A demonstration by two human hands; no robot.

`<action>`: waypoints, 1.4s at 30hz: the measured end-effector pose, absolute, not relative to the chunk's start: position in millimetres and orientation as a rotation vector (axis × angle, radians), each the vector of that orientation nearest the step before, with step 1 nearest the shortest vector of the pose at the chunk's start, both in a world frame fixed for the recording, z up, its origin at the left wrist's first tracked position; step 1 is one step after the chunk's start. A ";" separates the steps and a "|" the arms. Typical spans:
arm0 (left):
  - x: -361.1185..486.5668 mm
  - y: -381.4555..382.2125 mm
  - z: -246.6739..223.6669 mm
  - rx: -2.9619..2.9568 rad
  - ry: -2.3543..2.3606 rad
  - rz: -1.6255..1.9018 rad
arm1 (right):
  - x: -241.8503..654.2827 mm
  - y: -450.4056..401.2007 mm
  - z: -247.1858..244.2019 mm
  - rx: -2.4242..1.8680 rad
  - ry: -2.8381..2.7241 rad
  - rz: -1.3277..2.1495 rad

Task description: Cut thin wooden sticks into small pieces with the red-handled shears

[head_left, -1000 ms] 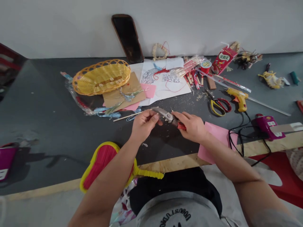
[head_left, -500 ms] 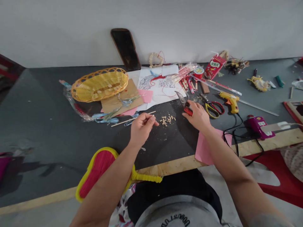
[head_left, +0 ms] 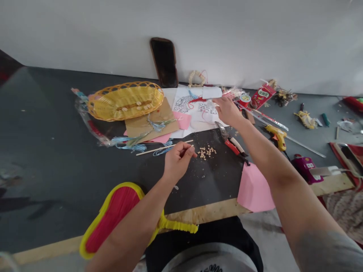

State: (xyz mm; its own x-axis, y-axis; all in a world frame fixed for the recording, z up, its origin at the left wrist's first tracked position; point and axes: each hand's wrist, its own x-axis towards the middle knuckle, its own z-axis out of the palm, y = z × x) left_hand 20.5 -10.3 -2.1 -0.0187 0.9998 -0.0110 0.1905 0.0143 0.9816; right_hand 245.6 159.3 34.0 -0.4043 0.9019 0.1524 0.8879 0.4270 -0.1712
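My left hand [head_left: 180, 156] is closed in a pinch above the dark tabletop. A small pale tip shows at its fingertips; the rest is hidden. Behind that hand, a thin wooden stick [head_left: 150, 150] lies across light blue tassels [head_left: 133, 145]. A scatter of small pale beads or cut bits [head_left: 206, 152] lies just right of it. My right hand [head_left: 228, 111] reaches over the printed paper [head_left: 184, 122], its fingers extended beside the clear packet of red-and-pale sticks [head_left: 233, 92]. Red-handled pruning shears [head_left: 231, 144] rest on the table below that hand, apart from it.
A yellow wicker basket [head_left: 124, 102] stands on the left, and a phone [head_left: 163, 62] leans on the wall. Rightward are a drink carton [head_left: 263, 95], a yellow glue gun [head_left: 276, 136] and a purple box [head_left: 307, 168]. A red-and-yellow fan-shaped piece [head_left: 113, 211] overlaps the front edge.
My right hand has let go of the pruning shears and moved up and away to the packet of sticks. My left hand keeps its pinch. The view has shifted slightly.
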 end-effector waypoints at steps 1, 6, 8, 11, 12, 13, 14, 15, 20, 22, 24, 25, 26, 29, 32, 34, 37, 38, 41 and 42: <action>20.2 -9.8 -2.0 1.336 1.366 1.127 | 238.5 179.1 33.5 -1.639 -2.463 0.091; 16.7 -3.9 -5.2 1.347 1.354 1.208 | 205.6 253.5 26.3 -1.791 -2.515 0.038; 15.4 -1.6 -7.0 1.312 1.367 1.245 | 195.6 273.1 22.3 -1.904 -2.528 0.010; 14.2 -0.6 -7.8 1.281 1.373 1.267 | 183.3 292.5 16.1 -2.034 -2.531 -0.006; 13.9 -0.7 -7.6 1.282 1.368 1.264 | 179.9 296.4 14.3 -2.058 -2.529 -0.006; 13.5 -1.0 -7.2 1.287 1.359 1.262 | 177.0 299.0 12.8 -2.080 -2.526 -0.008; 13.2 -1.4 -6.9 1.292 1.352 1.259 | 174.8 300.5 11.8 -2.095 -2.520 -0.008; 12.8 -1.7 -6.7 1.296 1.350 1.257 | 173.2 301.1 11.3 -2.101 -2.513 -0.003; 10.9 -2.6 -9.5 1.308 1.406 1.247 | 173.3 292.8 16.7 -2.004 -2.456 0.088; 10.4 -2.3 -10.9 1.313 1.443 1.239 | 172.9 287.9 20.5 -1.944 -2.422 0.128; 10.2 -1.6 -11.3 1.319 1.470 1.229 | 170.1 285.3 23.0 -1.851 -2.421 0.166; 10.2 -1.3 -11.1 1.327 1.481 1.219 | 167.7 285.4 23.7 -1.809 -2.421 0.180; 10.1 -1.0 -10.9 1.334 1.491 1.206 | 164.8 286.4 24.0 -1.771 -2.422 0.193; 9.7 -0.7 -10.8 1.346 1.520 1.166 | 153.0 293.7 23.9 -1.645 -2.447 0.239; 8.8 -1.3 -12.5 1.338 1.529 1.164 | 138.7 301.8 25.4 -1.639 -2.472 0.253; 8.1 -1.9 -14.1 1.322 1.523 1.168 | 129.6 305.3 27.4 -1.669 -2.480 0.261; 7.5 -2.5 -15.6 1.298 1.521 1.158 | 121.7 307.4 29.9 -1.690 -2.493 0.283; 7.5 -2.6 -15.8 1.293 1.522 1.154 | 121.5 307.2 30.7 -1.682 -2.499 0.288; 8.2 -2.6 -14.9 1.284 1.516 1.153 | 129.7 300.4 35.3 -1.612 -2.522 0.293; 8.6 -2.4 -14.3 1.279 1.513 1.158 | 135.3 294.5 38.1 -1.599 -2.531 0.301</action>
State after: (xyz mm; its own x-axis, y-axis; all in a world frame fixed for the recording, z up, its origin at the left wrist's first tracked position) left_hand 8.6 -2.4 -14.3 -0.1461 0.9889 -0.0265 0.2323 0.0604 0.9708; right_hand 135.3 294.5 38.1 -0.4288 0.9034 0.0052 0.8770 0.4177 -0.2376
